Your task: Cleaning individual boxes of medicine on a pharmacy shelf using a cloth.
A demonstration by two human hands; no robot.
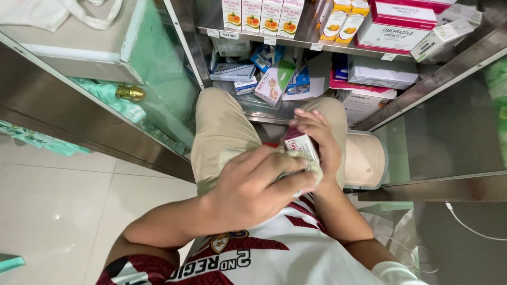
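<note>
Small carton [299, 144], white with dark red, sits over the lap, held between both hands. Right hand [319, 138] at 1 o'clock of it, fingers curled closed around it. Left hand [253, 186] at 8 o'clock, fingers wrapped over its lower end.

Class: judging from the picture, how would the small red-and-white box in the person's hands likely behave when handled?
The small box is probably light: thin card, held between both hands. Its flat sides likely won't roll. It may crush if squeezed hard.
</note>
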